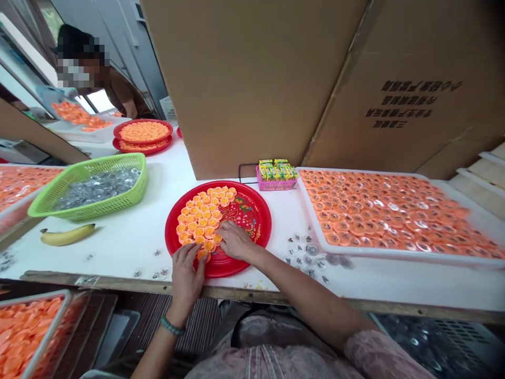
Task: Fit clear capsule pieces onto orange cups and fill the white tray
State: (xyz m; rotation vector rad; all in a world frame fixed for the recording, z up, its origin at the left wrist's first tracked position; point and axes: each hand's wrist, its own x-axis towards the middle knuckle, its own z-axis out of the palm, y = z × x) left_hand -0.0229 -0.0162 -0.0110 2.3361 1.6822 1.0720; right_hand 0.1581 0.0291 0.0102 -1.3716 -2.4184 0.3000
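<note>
A round red tray (258, 252) lies on the table before me, its left side covered with small round orange discs with yellow centres (197, 215). At the tray's near edge my left hand (187, 269) has thumb and forefinger closed around one orange disc (203, 255). My right hand (235, 240) reaches over the tray with bent fingers, its fingertips at another orange disc (217, 238) on the near border of the group. The tray's right side shows its printed pattern, bare of discs.
Right stands a white tray (321, 247) of orange pieces under clear covers; loose clear pieces (307, 258) lie beside it. A pink basket (277, 185) holds yellow-green packets. Left are a green basket (89, 211) and a banana (68, 235). Cardboard (252, 79) rises behind. Another person (122, 92) is far left.
</note>
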